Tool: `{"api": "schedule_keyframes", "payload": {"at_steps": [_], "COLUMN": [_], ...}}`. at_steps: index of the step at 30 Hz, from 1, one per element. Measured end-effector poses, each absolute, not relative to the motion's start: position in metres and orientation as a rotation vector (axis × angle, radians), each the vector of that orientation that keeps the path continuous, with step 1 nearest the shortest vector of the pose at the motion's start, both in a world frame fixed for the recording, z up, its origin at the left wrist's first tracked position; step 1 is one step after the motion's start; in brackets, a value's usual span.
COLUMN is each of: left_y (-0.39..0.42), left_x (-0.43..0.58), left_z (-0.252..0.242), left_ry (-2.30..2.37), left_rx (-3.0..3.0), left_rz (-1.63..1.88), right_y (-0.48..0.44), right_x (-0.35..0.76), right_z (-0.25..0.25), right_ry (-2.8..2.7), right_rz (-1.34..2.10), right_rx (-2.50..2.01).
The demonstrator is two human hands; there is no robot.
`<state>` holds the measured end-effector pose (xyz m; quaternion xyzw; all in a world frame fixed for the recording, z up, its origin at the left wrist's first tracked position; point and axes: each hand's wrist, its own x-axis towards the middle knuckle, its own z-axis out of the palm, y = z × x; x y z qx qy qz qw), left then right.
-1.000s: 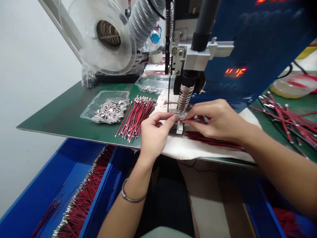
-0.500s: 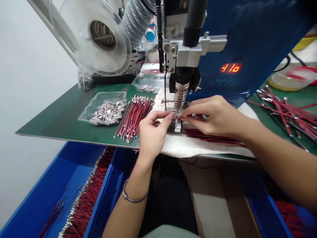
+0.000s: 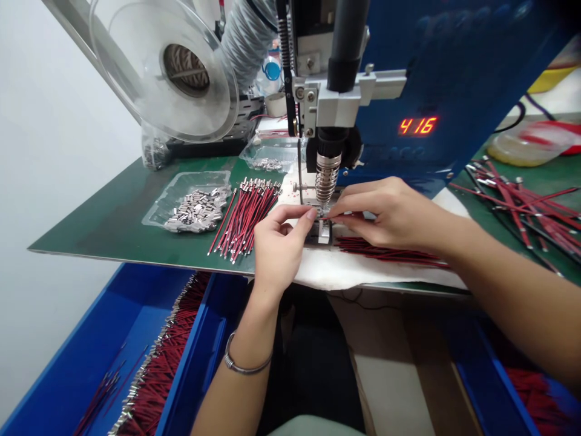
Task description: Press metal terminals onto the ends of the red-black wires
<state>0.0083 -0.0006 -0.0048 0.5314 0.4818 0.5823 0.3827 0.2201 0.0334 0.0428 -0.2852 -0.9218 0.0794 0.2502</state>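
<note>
Both hands meet at the small metal fixture (image 3: 324,232) beneath the soldering machine's spring-wrapped head (image 3: 327,175). My left hand (image 3: 284,239) is closed in a pinch at the fixture's left side; whatever lies between its thumb and forefinger is too small to make out. From the right, my right hand (image 3: 385,212) pinches a thin red wire (image 3: 325,218) whose end reaches the fixture under the tip. Below that hand, a row of red and black wires (image 3: 385,251) lies on a white cloth (image 3: 336,272). Finished-looking wires with metal ends (image 3: 247,218) are bunched left of my left hand.
A clear tray (image 3: 154,209) holds small metal connectors on the green table (image 3: 91,212). More wires (image 3: 531,212) lie at the right. Below the table edge, a blue bin (image 3: 104,321) contains many red wires. The blue machine housing (image 3: 408,72) stands behind my hands.
The red display on the housing now reads 416, where it was partly lit before. The view has shifted slightly; both hands keep their pinch at the fixture.
</note>
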Motion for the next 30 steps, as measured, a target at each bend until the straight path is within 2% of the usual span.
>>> {"api": "schedule_keyframes", "payload": {"at_steps": [30], "left_y": [-0.003], "left_x": [0.010], "left_z": [-0.002], "left_ry": [1.235], "left_rx": [1.343], "left_rz": [1.462], "right_y": [0.028], "right_x": [0.210], "right_z": [0.044], "right_ry": [-2.346], "right_rz": [0.321], "right_rx": [-0.944]}}
